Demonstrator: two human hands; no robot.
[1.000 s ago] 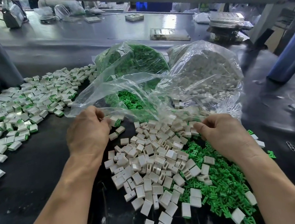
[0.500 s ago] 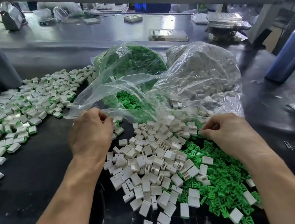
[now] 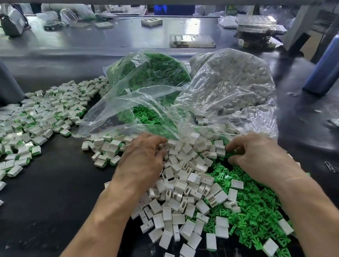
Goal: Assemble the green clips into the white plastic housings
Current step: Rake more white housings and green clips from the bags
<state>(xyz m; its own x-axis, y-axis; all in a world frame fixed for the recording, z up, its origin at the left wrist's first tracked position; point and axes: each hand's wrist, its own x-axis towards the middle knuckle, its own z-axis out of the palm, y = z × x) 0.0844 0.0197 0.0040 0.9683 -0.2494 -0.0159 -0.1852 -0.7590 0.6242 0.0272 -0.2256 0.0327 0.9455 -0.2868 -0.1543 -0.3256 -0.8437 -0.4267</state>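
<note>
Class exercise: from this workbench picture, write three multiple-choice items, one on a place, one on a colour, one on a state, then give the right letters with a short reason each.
1. Where does the spread of finished pieces lie?
A. far left of the table
B. inside the blue bottle
C. under the right hand

2. What colour are the loose clips below the right hand?
A. red
B. green
C. yellow

3. How is the bag of clips behind the pile of housings?
A. knotted shut
C. folded flat and empty
B. open, with clips spilling toward the pile

Answers: 1 A, the white-and-green pieces cover the table's left side. 2 B, they are bright green. 3 B, its mouth gapes and clips show inside.
</note>
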